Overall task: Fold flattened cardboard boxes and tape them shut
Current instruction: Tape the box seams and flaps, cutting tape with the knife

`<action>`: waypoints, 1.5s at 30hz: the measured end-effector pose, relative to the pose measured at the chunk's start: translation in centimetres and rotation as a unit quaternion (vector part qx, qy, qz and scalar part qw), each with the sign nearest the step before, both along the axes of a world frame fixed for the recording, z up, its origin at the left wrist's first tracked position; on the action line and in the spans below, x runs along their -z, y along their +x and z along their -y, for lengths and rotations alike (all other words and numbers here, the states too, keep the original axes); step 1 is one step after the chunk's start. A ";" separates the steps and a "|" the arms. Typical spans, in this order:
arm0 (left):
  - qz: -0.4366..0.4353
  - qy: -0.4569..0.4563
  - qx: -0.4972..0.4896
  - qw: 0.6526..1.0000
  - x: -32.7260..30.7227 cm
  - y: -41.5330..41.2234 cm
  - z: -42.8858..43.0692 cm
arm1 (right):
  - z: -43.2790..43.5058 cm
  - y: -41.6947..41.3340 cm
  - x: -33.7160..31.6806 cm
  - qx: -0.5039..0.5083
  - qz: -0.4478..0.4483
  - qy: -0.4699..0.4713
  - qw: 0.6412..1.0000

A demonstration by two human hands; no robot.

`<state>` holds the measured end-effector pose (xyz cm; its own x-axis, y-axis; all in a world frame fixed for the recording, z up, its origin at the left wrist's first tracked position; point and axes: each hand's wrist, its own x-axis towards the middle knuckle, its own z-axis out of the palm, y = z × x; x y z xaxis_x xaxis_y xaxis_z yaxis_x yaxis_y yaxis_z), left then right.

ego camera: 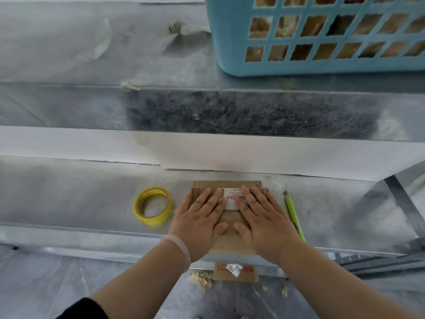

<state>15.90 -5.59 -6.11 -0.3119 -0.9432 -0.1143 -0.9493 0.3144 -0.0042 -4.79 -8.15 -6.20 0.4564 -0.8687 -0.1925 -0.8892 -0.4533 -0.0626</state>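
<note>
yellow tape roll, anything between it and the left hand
Nothing visible does. The yellow tape roll lies on the metal shelf just left of the left hand, which lies flat on the cardboard. Only bare shelf lies between them. The green tool is beyond the right hand.

1. Left of the yellow tape roll (153,205), open bench (69,192) stretches to the frame edge.
2. The tape roll lies near the left side of the flattened cardboard box (230,217), with a narrow gap between them.
3. A green utility knife (294,217) lies just beside the box's right side.
4. A white back panel (207,153) closes off the bench behind the box.
5. A metal shelf (230,111) carrying a blue basket (322,65) stands above that panel.
</note>
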 end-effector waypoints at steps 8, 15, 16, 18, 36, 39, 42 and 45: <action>-0.099 0.009 -0.150 0.984 -0.5 -0.7 0.0 | 0.3 1.5 -1.3 0.168 0.062 0.048 0.983; -0.317 0.014 -0.316 0.894 -0.9 -1.2 1.9 | 1.4 1.9 -1.3 0.343 0.262 0.123 0.893; -0.323 0.018 -0.318 0.891 -0.8 -0.9 2.0 | 1.5 1.8 -1.3 0.340 0.268 0.120 0.893; -0.341 0.010 -0.321 0.884 -0.7 -0.3 2.1 | 1.8 1.3 -1.0 0.347 0.296 0.118 0.882; -0.388 -0.016 -0.307 0.869 0.4 1.0 2.1 | 2.8 0.1 -0.1 0.322 0.337 0.134 0.874; -0.400 -0.020 -0.312 0.861 0.2 1.0 2.1 | 2.9 0.1 -0.2 0.323 0.338 0.125 0.875; -0.403 0.012 -0.309 0.861 0.0 1.1 1.9 | 2.7 0.1 -0.7 0.324 0.365 0.159 0.858; -0.379 0.046 -0.298 0.875 -0.1 1.0 1.8 | 2.2 0.3 -1.2 0.322 0.337 0.179 0.866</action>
<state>16.92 -7.34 -5.99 0.2136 -0.9616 -0.1723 -0.6636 -0.2723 0.6968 -4.51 -10.40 -5.01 0.0131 -0.9250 -0.3798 -0.6569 0.2784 -0.7007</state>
